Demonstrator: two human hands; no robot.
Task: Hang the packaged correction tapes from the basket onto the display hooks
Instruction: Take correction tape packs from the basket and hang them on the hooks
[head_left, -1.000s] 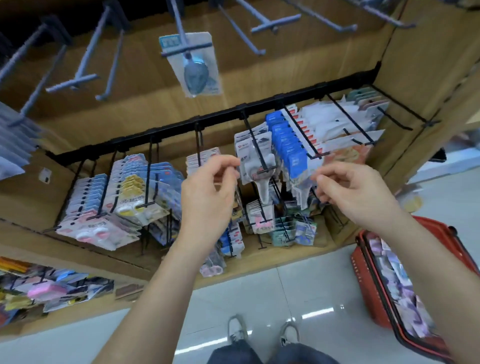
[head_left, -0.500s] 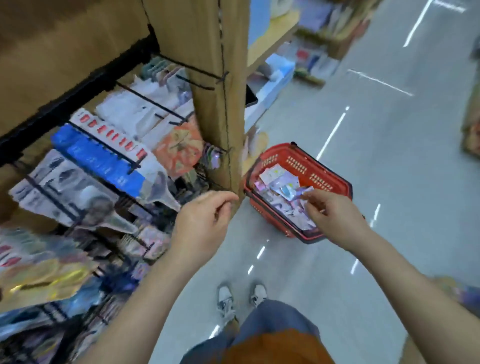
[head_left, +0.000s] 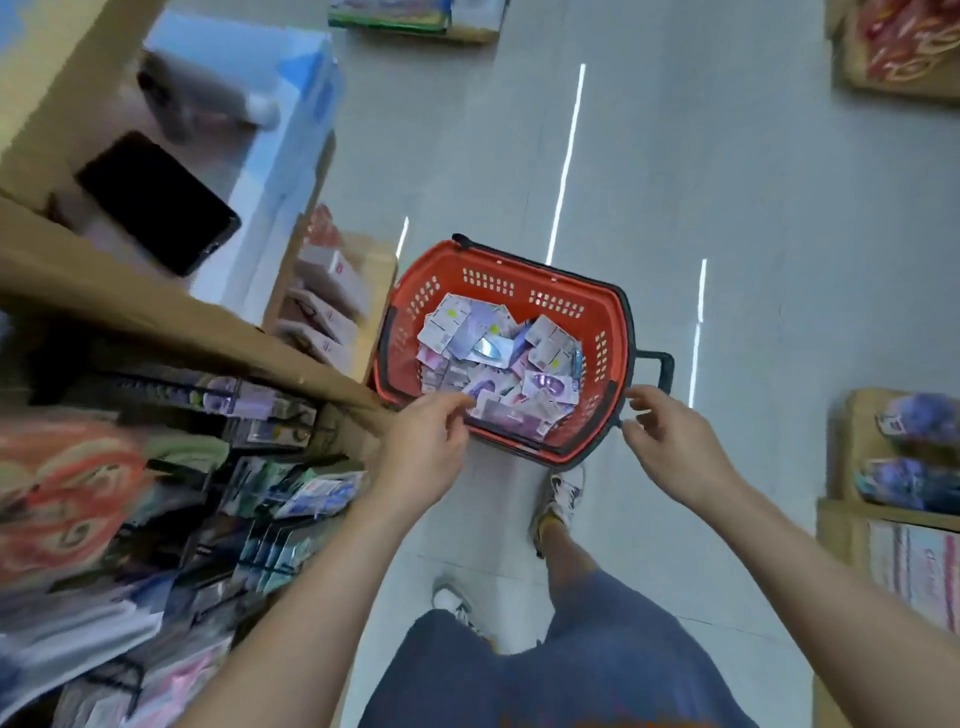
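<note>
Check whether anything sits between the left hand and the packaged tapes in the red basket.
Nothing visible does. The red plastic shopping basket is open-topped, and the left hand is at its near rim, fingertips beside the pile of purple-and-white packaged correction tapes. The black folded handle lies along the rim, not across the pile.

Both arms are bare and reach forward and down, well apart: the left forearm (head_left: 311, 597) slants in from below, the right forearm (head_left: 810, 561) from the lower right. The left hand (head_left: 426, 449) is back-up, forefinger stretched ahead, thumb tucked just under it, nothing visible between them. The right hand (head_left: 670, 441) is back-up too, its fingers (head_left: 641, 397) loosely curled, thumb slightly parted from forefinger, holding nothing.
</note>
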